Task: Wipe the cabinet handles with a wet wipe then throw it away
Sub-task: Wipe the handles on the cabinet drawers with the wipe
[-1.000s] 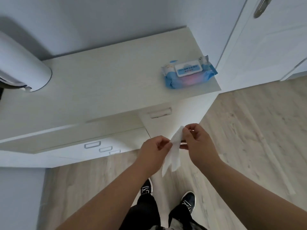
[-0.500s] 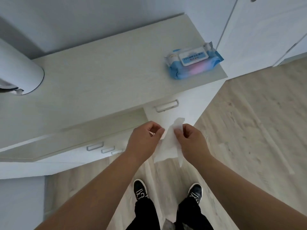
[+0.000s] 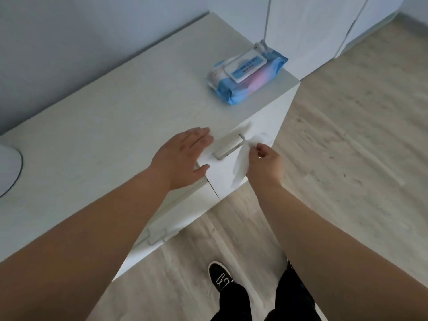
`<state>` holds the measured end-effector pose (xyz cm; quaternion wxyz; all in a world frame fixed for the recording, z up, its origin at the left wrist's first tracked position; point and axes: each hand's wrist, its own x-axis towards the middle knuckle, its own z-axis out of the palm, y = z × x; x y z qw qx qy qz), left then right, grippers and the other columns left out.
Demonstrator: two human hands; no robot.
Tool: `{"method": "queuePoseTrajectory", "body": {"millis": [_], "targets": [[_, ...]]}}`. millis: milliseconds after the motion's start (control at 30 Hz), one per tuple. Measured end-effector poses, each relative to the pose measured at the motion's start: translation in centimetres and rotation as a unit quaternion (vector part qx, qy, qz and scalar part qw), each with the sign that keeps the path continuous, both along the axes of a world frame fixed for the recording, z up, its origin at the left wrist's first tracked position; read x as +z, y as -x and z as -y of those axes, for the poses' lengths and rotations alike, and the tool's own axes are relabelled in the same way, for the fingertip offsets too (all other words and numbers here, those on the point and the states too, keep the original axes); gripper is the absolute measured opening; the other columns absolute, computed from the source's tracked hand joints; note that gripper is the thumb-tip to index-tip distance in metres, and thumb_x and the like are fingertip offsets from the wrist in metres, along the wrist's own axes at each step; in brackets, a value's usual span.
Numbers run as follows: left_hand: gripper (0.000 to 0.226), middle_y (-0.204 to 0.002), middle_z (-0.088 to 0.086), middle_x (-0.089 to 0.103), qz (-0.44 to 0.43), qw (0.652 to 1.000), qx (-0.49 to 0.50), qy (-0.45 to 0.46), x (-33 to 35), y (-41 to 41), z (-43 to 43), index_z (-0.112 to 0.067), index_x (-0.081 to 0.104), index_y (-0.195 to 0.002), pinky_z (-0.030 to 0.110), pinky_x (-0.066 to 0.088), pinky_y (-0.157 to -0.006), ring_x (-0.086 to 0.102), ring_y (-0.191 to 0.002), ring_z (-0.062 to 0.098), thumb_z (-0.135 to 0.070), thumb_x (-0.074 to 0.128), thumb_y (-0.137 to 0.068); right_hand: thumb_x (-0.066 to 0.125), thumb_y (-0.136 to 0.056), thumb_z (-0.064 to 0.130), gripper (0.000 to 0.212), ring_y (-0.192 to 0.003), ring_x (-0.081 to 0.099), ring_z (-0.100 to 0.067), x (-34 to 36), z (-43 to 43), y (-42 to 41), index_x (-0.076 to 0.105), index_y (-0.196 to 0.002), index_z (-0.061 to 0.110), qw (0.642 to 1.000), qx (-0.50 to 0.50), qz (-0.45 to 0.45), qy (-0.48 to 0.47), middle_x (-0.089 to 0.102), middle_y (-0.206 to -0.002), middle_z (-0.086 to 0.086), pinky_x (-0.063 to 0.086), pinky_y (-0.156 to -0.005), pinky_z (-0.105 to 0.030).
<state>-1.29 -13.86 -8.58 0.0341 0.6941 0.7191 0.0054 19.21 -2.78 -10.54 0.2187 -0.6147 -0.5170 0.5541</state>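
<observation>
Lays left grip [image 3: 183, 156] flat on the surface [image 3: 115, 126] edge, fingers straight, holding nothing. Just right of it, cabinet handle [image 3: 228, 149]. Pinches wet wipe [image 3: 240, 166] in right grip [image 3: 265, 165], fingers curled, sheet hanging at handle's right end. Beyond both grips, wipe pack [image 3: 247, 75].

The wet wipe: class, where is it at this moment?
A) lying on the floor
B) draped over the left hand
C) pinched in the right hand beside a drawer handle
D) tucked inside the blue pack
C: the right hand pinches the wet wipe beside the handle, while the left hand, fingers straight, holds nothing.
</observation>
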Motion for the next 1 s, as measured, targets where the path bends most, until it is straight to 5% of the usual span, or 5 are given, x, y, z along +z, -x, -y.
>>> {"method": "queuePoseTrajectory", "body": {"millis": [133, 233, 433, 867, 1000], "targets": [[0.087, -0.173, 0.005, 0.023, -0.033, 0.998, -0.048, 0.023, -0.6, 1.2, -1.9, -0.016, 0.029, -0.164, 0.047, 0.028, -0.125, 0.027, -0.158, 0.027, -0.055, 0.049, -0.089, 0.055, -0.103, 0.035, 0.028, -0.091, 0.071, -0.016, -0.4, 0.6, 1.3, 0.07, -0.126, 0.028, 0.998, -0.039, -0.035, 0.017, 0.069, -0.099, 0.022, 0.059, -0.094, -0.043], [0.094, -0.176, -0.001, 0.009, -0.04, 0.998, -0.049, 0.026, -0.9, 1.3, -2.2, -0.023, 0.017, -0.167, 0.045, 0.015, -0.13, 0.012, -0.161, 0.023, -0.061, 0.045, -0.086, 0.058, -0.101, 0.038, 0.038, -0.099, 0.074, -0.015, -1.7, 0.9, 2.0, 0.066, -0.136, 0.029, 0.993, -0.052, -0.093, 0.053, 0.069, -0.115, 0.023, 0.061, -0.092, -0.043], [0.094, -0.176, -0.006, 0.005, -0.031, 0.998, -0.039, 0.024, -1.3, 1.6, -2.5, -0.029, 0.015, -0.167, 0.045, 0.013, -0.13, 0.006, -0.162, 0.017, -0.064, 0.045, -0.086, 0.048, -0.108, 0.022, 0.029, -0.088, 0.078, -0.02, -1.6, 1.7, 2.4, 0.07, -0.102, 0.005, 0.971, -0.089, -0.194, 0.111, 0.074, -0.102, -0.013, 0.065, -0.082, -0.045], [0.087, -0.176, -0.008, 0.006, -0.038, 0.999, 0.001, 0.011, -1.5, 1.1, -3.1, -0.035, 0.014, -0.167, 0.044, 0.011, -0.131, 0.008, -0.162, 0.016, -0.062, 0.044, -0.09, 0.073, -0.096, 0.026, 0.02, -0.08, 0.079, -0.023, -3.5, -1.2, 3.6, 0.063, -0.103, 0.01, 0.968, -0.087, -0.201, 0.125, 0.074, -0.1, -0.011, 0.066, -0.077, -0.042], [0.083, -0.176, -0.007, 0.008, -0.032, 0.999, 0.0, 0.006, -1.5, 1.1, -3.2, -0.035, 0.016, -0.167, 0.045, 0.013, -0.131, 0.009, -0.162, 0.017, -0.061, 0.043, -0.092, 0.067, -0.101, 0.028, 0.016, -0.079, 0.079, -0.017, -4.1, -1.3, 3.8, 0.068, -0.104, 0.012, 0.965, -0.075, -0.202, 0.149, 0.078, -0.094, -0.008, 0.064, -0.075, -0.03]]}}
